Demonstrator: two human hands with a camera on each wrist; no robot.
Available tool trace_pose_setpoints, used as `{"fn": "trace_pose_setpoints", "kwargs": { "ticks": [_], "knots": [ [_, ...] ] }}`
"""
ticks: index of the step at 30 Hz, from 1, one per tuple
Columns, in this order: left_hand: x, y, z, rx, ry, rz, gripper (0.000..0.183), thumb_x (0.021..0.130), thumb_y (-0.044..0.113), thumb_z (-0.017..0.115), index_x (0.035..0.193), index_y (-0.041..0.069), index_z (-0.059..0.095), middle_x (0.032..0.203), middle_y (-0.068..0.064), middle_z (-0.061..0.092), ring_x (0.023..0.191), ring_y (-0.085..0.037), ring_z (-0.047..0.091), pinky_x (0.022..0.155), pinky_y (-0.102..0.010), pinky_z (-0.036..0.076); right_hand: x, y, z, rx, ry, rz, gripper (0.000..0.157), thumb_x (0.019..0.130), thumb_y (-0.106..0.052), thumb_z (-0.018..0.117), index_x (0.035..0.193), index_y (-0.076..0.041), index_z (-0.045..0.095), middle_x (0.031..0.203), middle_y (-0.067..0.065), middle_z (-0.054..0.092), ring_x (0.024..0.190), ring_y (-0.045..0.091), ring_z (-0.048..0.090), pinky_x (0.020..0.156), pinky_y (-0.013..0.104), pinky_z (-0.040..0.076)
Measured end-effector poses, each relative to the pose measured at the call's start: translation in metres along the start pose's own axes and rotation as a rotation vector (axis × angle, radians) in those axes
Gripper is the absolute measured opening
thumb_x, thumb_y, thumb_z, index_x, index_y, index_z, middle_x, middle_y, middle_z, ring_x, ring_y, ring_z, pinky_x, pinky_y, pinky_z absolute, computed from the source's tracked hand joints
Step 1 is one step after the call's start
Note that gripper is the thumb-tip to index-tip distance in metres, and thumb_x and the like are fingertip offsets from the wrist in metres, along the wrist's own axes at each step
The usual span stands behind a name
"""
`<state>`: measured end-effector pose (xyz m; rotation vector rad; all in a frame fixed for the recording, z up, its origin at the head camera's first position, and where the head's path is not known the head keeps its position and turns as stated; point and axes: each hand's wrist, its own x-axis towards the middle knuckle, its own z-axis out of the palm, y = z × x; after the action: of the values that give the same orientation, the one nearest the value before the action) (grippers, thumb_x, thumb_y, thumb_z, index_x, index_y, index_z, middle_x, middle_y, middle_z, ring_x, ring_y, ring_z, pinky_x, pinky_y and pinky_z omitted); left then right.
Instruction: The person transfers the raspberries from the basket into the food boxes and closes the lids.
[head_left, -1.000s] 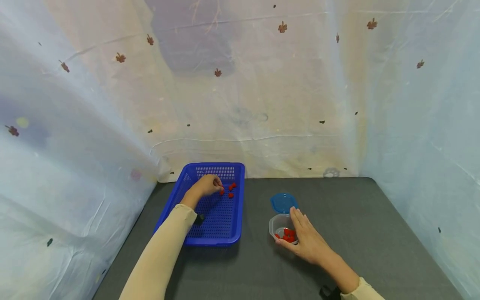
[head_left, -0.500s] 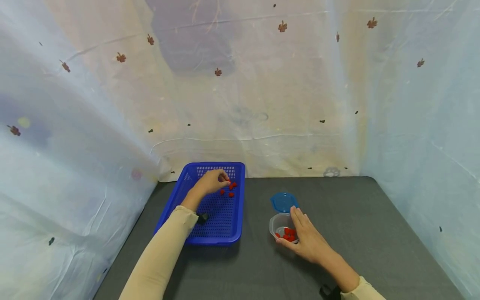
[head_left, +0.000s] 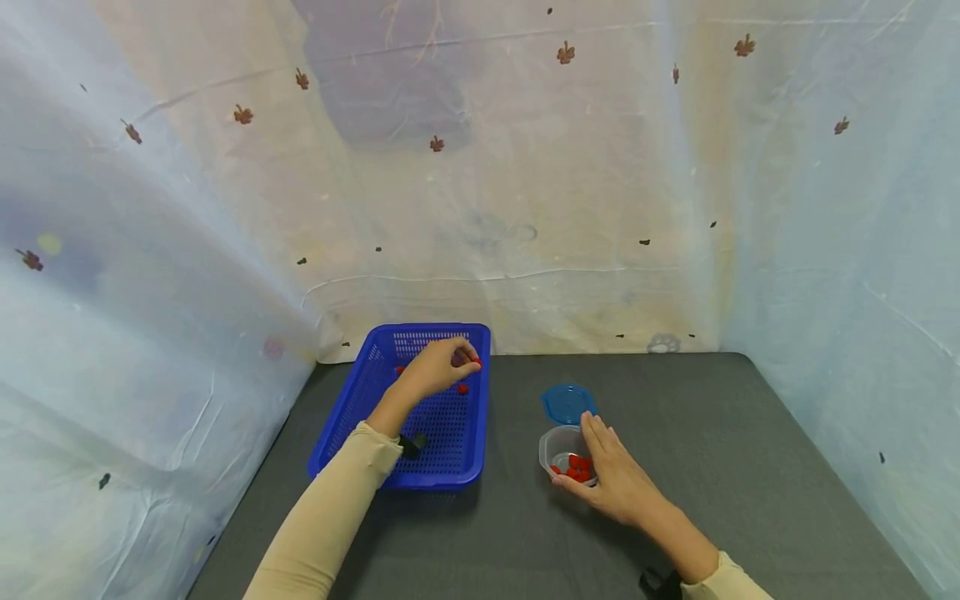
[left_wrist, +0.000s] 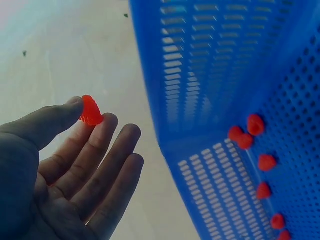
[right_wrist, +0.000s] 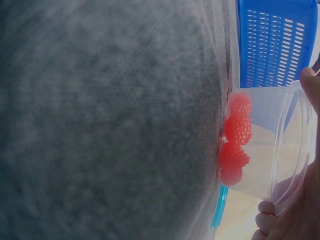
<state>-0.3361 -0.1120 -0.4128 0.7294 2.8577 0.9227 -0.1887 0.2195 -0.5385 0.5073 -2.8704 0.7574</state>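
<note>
My left hand (head_left: 435, 371) is over the far part of the blue plastic basket (head_left: 477, 442), palm hollowed. In the left wrist view it pinches one red raspberry (left_wrist: 91, 111) between thumb and fingertips, the other fingers loosely extended. Several more raspberries (left_wrist: 266, 162) lie along the basket's bottom. My right hand (head_left: 618, 483) holds a clear plastic container (head_left: 551, 450) by its rim, thumb on the near side and fingers on the far side. A small pile of raspberries (right_wrist: 236, 131) shows through the container's wall in the right wrist view.
A blue lid (head_left: 567, 404) lies flat on the dark grey table (head_left: 712, 450) just behind the container. The basket stands to the left, separated from the container by a strip of table. A patterned sheet (head_left: 525, 208) hangs behind and along both sides.
Over the last second my left hand has moved right across the basket, toward its right rim, with the raspberry pinched. The right hand and the container have stayed in place.
</note>
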Motion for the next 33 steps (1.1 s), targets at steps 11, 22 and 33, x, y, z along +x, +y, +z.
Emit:
{"fn": "trace_pose_setpoints", "kwargs": {
  "ticks": [11,22,33],
  "knots": [
    [-0.010,0.034,0.010,-0.021,-0.003,0.086,0.013,0.105,0.028,0.073,0.112,0.017,0.073,0.105,0.003,0.075,0.099,-0.016,0.072,0.090,-0.040,0.060,0.001,0.000,0.001,-0.007,-0.002,0.002,0.119,0.092,-0.077,0.067,0.168,0.004,0.023,0.173,0.025,0.026,0.160,0.043,0.027,0.127,0.065,0.023],
    [-0.022,0.061,0.024,-0.058,-0.020,0.159,0.016,0.106,0.030,0.071,0.116,0.017,0.072,0.108,0.003,0.076,0.102,-0.015,0.073,0.093,-0.037,0.060,0.002,-0.001,0.000,-0.014,-0.017,0.017,0.120,0.092,-0.079,0.064,0.168,0.004,0.022,0.174,0.025,0.026,0.160,0.044,0.027,0.127,0.064,0.023],
    [-0.030,0.082,0.049,-0.116,-0.059,0.212,0.016,0.106,0.028,0.071,0.117,0.016,0.072,0.107,0.005,0.076,0.101,-0.010,0.072,0.093,-0.030,0.059,0.001,0.000,0.000,-0.008,-0.015,0.011,0.120,0.093,-0.077,0.066,0.168,0.005,0.022,0.173,0.026,0.025,0.160,0.045,0.026,0.127,0.065,0.023]
  ]
}}
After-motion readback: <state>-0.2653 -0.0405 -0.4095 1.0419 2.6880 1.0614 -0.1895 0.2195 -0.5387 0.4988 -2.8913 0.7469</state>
